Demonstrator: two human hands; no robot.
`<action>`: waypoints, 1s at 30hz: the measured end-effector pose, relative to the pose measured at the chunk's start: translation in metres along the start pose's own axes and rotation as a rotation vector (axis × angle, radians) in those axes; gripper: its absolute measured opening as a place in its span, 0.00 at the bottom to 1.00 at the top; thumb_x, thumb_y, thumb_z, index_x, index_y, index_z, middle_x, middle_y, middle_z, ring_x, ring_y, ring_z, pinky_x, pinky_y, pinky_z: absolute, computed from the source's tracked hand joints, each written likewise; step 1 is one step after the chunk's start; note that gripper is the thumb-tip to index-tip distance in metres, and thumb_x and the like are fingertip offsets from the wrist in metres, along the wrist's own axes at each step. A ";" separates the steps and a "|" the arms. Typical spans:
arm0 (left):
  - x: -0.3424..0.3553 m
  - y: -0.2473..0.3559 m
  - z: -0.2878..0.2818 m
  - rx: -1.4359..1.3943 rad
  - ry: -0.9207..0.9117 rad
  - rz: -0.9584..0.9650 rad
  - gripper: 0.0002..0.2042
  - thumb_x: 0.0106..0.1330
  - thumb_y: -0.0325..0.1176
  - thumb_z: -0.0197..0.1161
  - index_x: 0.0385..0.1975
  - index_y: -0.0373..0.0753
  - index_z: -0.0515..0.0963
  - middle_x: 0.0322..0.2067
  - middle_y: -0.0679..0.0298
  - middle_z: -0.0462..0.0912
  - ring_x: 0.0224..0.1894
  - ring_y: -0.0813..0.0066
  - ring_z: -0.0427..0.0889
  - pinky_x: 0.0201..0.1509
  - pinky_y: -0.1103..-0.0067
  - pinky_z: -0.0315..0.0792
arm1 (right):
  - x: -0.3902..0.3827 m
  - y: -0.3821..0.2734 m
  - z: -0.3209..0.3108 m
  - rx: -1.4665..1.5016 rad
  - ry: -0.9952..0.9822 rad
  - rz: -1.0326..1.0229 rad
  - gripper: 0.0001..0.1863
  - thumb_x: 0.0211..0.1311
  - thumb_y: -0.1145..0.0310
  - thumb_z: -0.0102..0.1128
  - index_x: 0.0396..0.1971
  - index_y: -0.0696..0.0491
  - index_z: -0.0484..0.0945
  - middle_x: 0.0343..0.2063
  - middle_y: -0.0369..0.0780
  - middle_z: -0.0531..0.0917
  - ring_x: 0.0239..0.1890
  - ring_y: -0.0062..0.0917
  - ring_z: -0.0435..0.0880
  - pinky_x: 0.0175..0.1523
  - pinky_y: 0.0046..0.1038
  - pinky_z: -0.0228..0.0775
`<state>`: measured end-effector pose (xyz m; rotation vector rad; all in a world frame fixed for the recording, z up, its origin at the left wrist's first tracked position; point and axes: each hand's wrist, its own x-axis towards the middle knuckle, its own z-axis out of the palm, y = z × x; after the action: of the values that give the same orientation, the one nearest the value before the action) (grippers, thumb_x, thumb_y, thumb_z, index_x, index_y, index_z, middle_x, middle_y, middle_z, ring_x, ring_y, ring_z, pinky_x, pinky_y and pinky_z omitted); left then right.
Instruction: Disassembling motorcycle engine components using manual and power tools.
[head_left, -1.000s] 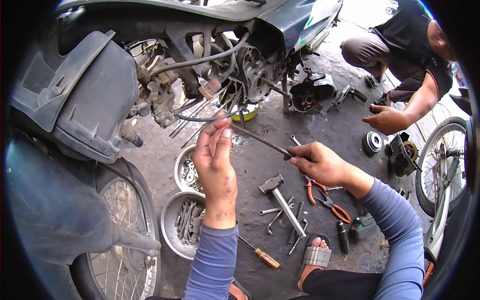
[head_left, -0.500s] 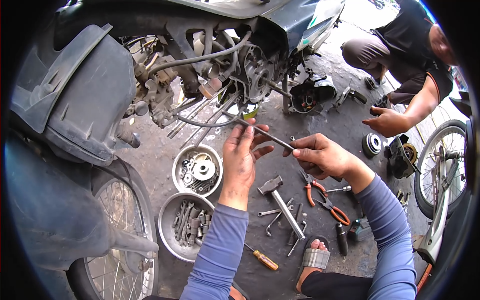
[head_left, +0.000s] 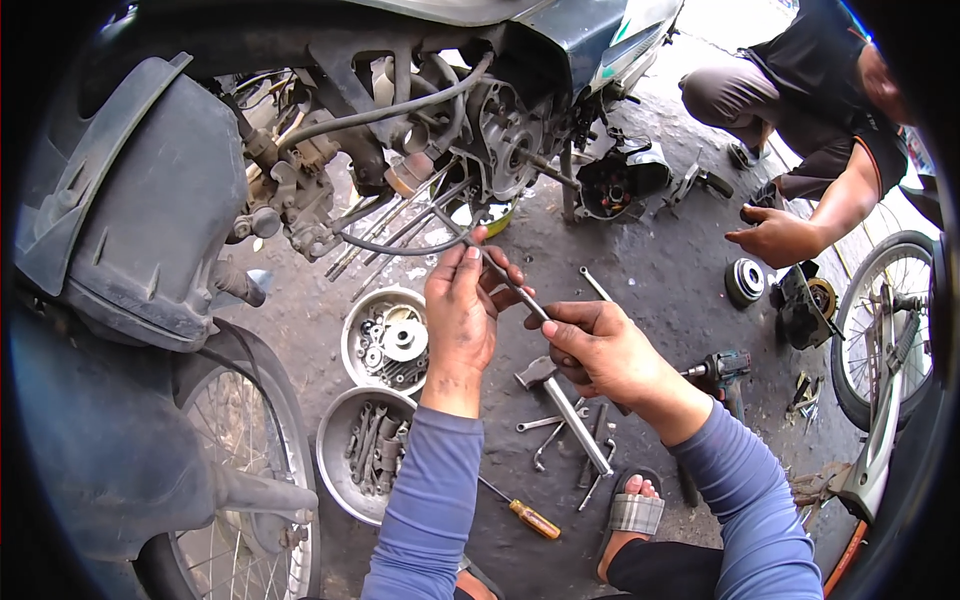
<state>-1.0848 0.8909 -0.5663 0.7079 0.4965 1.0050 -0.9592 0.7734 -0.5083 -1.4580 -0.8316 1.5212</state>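
Observation:
Both of my hands are on a thin dark metal rod (head_left: pixel 515 290) held slanting below the exposed engine (head_left: pixel 500 135) of a partly dismantled motorbike. My left hand (head_left: pixel 460 315) is closed loosely around its upper part, fingertips near a black hose (head_left: pixel 398 248). My right hand (head_left: pixel 605 360) grips it lower down, thumb along the rod. Several long metal rods (head_left: pixel 385 255) jut from beneath the engine. Under my hands lie a bowl of small metal parts (head_left: pixel 375 340), a bowl of wrenches (head_left: pixel 355 475), a hammer (head_left: pixel 545 385) and a screwdriver (head_left: pixel 532 518).
A co-worker (head_left: pixel 805 80) crouches at the upper right beside a removed engine housing (head_left: pixel 605 185), a round metal part (head_left: pixel 745 281) and another casing (head_left: pixel 808 320). A power drill (head_left: pixel 720 368) lies right of my right arm. A bicycle wheel (head_left: pixel 870 270) stands at the far right.
Over the last second my left hand moved down and rightward along the rod. My right hand then shifted left and down, uncovering the drill, while its forearm now covers the pliers.

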 end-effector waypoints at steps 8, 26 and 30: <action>0.000 0.005 0.003 0.078 0.058 -0.014 0.13 0.73 0.34 0.50 0.51 0.35 0.71 0.31 0.63 0.74 0.30 0.71 0.78 0.31 0.71 0.80 | -0.002 0.003 0.008 0.173 -0.007 0.047 0.13 0.71 0.66 0.50 0.46 0.59 0.76 0.15 0.26 0.64 0.14 0.09 0.59 0.16 0.18 0.51; 0.011 -0.001 0.049 -0.106 0.194 -0.101 0.09 0.74 0.36 0.46 0.31 0.41 0.61 0.20 0.71 0.60 0.17 0.84 0.57 0.17 0.84 0.54 | -0.010 0.001 -0.027 0.632 -0.346 0.214 0.13 0.72 0.69 0.44 0.52 0.54 0.68 0.18 0.26 0.58 0.15 0.07 0.53 0.15 0.13 0.39; 0.014 0.005 0.044 -0.069 0.172 -0.170 0.10 0.73 0.35 0.48 0.29 0.44 0.59 0.17 0.74 0.56 0.14 0.87 0.51 0.14 0.85 0.48 | -0.015 0.008 -0.011 0.539 -0.207 0.131 0.12 0.72 0.68 0.45 0.50 0.54 0.70 0.18 0.25 0.58 0.15 0.07 0.52 0.17 0.14 0.40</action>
<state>-1.0519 0.8920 -0.5333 0.5113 0.6576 0.9218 -0.9501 0.7556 -0.5097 -0.9826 -0.3941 1.8404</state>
